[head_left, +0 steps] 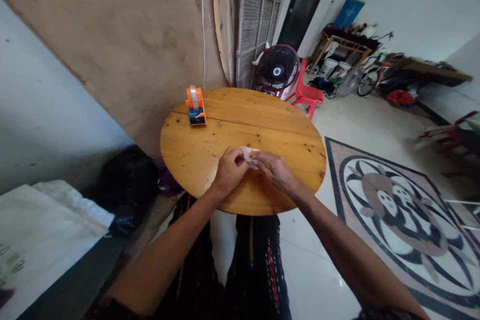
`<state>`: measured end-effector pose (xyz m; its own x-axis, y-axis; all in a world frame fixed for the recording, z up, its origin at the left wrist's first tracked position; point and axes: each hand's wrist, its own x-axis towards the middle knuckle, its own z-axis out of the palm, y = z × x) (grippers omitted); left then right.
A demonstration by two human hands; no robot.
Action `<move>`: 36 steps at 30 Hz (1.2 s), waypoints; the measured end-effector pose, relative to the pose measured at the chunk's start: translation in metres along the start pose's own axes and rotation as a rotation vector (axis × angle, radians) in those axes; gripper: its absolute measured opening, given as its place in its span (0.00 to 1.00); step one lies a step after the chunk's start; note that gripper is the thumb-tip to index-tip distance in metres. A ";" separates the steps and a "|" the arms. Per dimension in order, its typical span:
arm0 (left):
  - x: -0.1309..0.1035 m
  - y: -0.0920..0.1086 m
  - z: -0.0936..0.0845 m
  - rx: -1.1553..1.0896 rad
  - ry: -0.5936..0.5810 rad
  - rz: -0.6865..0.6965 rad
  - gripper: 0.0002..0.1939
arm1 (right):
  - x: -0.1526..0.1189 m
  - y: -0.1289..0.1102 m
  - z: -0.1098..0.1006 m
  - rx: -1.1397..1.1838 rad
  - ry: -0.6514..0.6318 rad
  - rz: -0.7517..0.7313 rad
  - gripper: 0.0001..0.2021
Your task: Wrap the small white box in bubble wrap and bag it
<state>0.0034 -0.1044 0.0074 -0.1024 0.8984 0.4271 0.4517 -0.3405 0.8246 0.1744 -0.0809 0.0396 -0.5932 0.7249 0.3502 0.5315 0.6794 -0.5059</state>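
A small whitish, partly see-through piece (247,155) is pinched between my two hands, low over the round wooden table (232,120). My left hand (229,170) grips its left side between thumb and fingers. From the right, the fingertips of my right hand (275,169) close on its other side. The piece looks thin and crumpled, and the fingers cover part of it. An orange and blue tape dispenser (196,106) holding a roll of clear tape stands near the table's back left edge, apart from both hands.
Behind the table stand a dark fan (277,71) and a red chair (307,92). A wooden board (150,35) leans at the left, above black bags (129,180) and a white sack (45,225). A bicycle (369,80) is farther back right.
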 end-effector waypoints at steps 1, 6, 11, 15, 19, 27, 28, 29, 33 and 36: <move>-0.002 -0.002 -0.002 -0.006 0.002 0.003 0.07 | -0.001 0.001 0.001 -0.005 -0.001 -0.017 0.13; -0.006 -0.011 -0.016 0.103 -0.064 0.195 0.29 | -0.006 0.005 0.006 -0.033 0.002 -0.093 0.12; 0.004 -0.023 -0.026 0.276 -0.274 0.452 0.30 | -0.011 0.007 0.010 -0.089 -0.005 -0.183 0.14; 0.011 -0.031 -0.028 0.342 -0.339 0.538 0.27 | -0.015 0.009 0.015 -0.097 0.046 -0.225 0.15; 0.012 -0.034 -0.029 0.378 -0.349 0.559 0.24 | -0.019 0.014 0.020 -0.161 0.067 -0.250 0.17; 0.026 -0.033 -0.029 0.372 -0.449 0.672 0.21 | -0.035 0.021 0.020 -0.303 -0.070 -0.199 0.25; 0.027 -0.035 -0.028 0.371 -0.458 0.692 0.23 | -0.037 0.022 0.022 -0.307 -0.076 -0.191 0.26; 0.029 -0.037 -0.028 0.370 -0.463 0.713 0.23 | -0.038 0.023 0.023 -0.307 -0.079 -0.184 0.26; 0.031 -0.043 -0.023 0.337 -0.443 0.738 0.21 | -0.039 0.024 0.024 -0.271 -0.073 -0.187 0.27; 0.030 -0.043 -0.018 0.242 -0.426 0.656 0.22 | -0.036 0.023 0.023 -0.210 -0.050 -0.199 0.27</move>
<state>-0.0353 -0.0676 -0.0081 0.5730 0.5821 0.5769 0.4867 -0.8081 0.3319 0.1944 -0.0941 -0.0032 -0.7243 0.5724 0.3844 0.5123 0.8199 -0.2555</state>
